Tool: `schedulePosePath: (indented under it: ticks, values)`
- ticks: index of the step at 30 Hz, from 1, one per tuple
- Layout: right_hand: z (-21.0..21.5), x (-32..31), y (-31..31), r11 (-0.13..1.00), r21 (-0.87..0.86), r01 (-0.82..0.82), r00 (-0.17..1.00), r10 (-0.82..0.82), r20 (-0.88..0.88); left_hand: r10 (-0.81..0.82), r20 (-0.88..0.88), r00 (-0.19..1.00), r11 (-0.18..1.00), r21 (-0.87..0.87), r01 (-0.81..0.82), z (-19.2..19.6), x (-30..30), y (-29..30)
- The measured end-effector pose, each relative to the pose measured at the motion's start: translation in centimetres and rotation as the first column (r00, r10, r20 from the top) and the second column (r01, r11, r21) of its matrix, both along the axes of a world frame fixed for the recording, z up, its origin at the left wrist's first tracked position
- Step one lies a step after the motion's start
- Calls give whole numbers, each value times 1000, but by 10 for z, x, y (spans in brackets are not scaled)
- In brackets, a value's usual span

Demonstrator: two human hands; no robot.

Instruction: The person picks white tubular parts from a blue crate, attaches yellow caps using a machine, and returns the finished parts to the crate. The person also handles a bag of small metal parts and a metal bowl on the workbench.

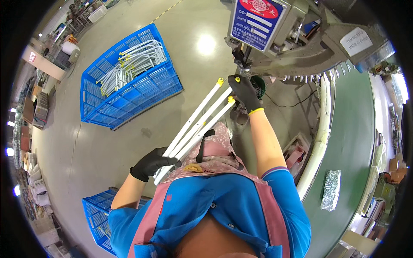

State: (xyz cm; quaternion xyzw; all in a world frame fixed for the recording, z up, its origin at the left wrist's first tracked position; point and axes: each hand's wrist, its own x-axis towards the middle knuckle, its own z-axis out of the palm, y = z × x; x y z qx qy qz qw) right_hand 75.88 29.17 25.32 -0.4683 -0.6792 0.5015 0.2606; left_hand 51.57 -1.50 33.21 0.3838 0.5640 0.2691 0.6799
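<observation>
Three slim white metal tubes point(202, 122) with yellow end fittings slant across the front of my apron. Gloved in black, my left hand point(155, 164) wraps round their lower ends, near my waist on the left. My right hand point(245, 92), in a black glove with a yellow cuff, closes on the yellow-tipped upper end of the middle tube. The other two upper ends stand apart on either side of it. Just beyond my right hand is the head of a grey-green metal machine point(297, 56) with a blue label plate.
On the floor ahead left stands a blue crate point(142, 105) holding many white tubes point(129, 69) with yellow ends. Another blue crate point(92, 206) sits by my left elbow. To the right runs a green worktop point(352, 159) with a pale padded edge point(320, 142) and a silvery packet point(331, 190).
</observation>
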Motion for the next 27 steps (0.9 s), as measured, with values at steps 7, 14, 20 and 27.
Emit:
schedulePosePath:
  ticks: [7, 14, 20, 27]
  values:
    - [5, 22, -23, 992, -100, -76, 946, 40, -323, -38, 3, 999, 998, 49, 38, -18, -8, 2]
    - [-25, 40, -47, 1000, 10, 16, 995, -15, -98, -25, 113, 993, 1000, 17, 23, -25, -11, 2]
    - [-37, 27, -42, 964, -261, -45, 752, -140, -644, 93, 118, 989, 992, 71, -102, -20, 6, -6]
    - [-5, 30, -43, 929, -368, -35, 587, -279, -760, 169, 76, 983, 977, 116, -177, -14, 23, -10]
